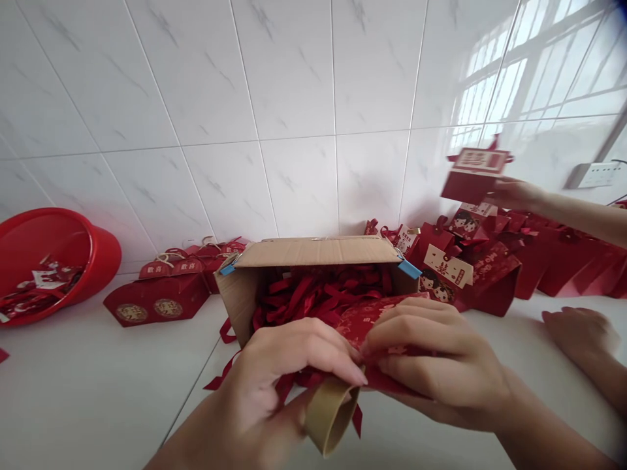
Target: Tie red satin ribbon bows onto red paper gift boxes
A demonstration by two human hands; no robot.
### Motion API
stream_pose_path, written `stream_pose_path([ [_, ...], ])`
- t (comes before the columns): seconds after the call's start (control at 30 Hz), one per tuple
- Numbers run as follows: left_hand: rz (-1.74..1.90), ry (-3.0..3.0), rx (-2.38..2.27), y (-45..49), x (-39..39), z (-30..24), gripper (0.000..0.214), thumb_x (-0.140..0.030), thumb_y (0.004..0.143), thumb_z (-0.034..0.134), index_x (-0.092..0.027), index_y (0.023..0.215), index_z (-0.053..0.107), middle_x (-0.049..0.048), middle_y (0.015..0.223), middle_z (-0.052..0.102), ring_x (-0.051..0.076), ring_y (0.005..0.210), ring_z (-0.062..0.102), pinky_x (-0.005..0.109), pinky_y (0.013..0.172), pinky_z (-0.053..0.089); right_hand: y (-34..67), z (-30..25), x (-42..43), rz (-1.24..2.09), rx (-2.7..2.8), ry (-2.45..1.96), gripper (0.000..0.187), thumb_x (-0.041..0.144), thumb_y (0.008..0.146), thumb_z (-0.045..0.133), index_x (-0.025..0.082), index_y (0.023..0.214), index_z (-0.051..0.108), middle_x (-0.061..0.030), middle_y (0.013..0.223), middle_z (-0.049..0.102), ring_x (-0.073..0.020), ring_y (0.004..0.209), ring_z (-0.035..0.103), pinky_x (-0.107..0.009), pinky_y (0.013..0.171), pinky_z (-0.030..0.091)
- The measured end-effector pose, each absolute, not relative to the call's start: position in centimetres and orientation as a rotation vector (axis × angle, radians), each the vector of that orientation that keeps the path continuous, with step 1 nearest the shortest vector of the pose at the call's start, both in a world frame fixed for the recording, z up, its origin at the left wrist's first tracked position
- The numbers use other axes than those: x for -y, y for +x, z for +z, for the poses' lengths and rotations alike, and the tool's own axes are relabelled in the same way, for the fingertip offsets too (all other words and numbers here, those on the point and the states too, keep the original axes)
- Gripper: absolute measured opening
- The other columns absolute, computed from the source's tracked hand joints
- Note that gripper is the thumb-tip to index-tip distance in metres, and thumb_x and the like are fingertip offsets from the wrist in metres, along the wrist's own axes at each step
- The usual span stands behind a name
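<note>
Before the cardboard box (243, 297), left hand (289, 372) and right hand (441, 365) both pinch the red paper (362, 318) along its near edge; the white surface (98, 398) lies open leftward.

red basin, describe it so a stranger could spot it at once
From the open cardboard box in the middle, look along the tiled wall to the far left edge. The red basin lies tipped there, the only round thing among squarish red gift boxes.

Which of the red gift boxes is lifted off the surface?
The red gift box at upper right, held up in a co-worker's hand. The others sit on the white surface, left and right of the cardboard carton.
</note>
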State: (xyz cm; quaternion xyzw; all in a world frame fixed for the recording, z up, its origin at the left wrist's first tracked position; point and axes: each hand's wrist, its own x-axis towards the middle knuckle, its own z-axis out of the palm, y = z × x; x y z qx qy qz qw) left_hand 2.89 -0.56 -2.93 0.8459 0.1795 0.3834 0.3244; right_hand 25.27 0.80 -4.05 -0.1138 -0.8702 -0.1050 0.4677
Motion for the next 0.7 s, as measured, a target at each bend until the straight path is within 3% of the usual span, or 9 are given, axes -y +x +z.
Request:
stream_pose_path([
  [0.27,1.031,2.373,-0.503,3.0,0.6,-2.8,0.049,0.000,0.074,0.060,-0.027,0.115,0.056,0.0054,0.106,0.066,0.021,0.101,0.062,0.032,0.085,0.053,25.4,-4.0,-0.9,-0.387,2.079,-0.315,0.022,0.001,0.079,0.057,0.019,0.067,0.055,-0.0001,0.083,0.074,-0.0135,0.073,0.067,-0.028,0.067,0.049],
  [0.47,1.088,2.370,-0.528,3.2,0.1,-3.4,0.041,0.000,0.079,0.058,-0.026,0.111,0.056,0.0045,0.098,0.064,0.018,0.093,0.060,0.032,0.081,0.051,25.3,-4.2,-0.9,-0.348,2.093,-0.313,0.021,0.002,0.078,0.061,0.018,0.065,0.056,0.0003,0.083,0.074,-0.0143,0.072,0.066,-0.029,0.063,0.046],
  [0.7,0.944,2.295,-0.665,1.9,0.1,-2.0,0.038,-0.007,0.092,0.033,-0.026,0.113,0.058,0.0026,0.098,0.072,0.018,0.101,0.060,0.030,0.085,0.047,25.3,-4.9,-1.0,-0.300,2.161,-0.298,0.022,0.002,0.080,0.060,0.017,0.065,0.056,0.0015,0.093,0.074,-0.0138,0.078,0.064,-0.029,0.068,0.046],
])
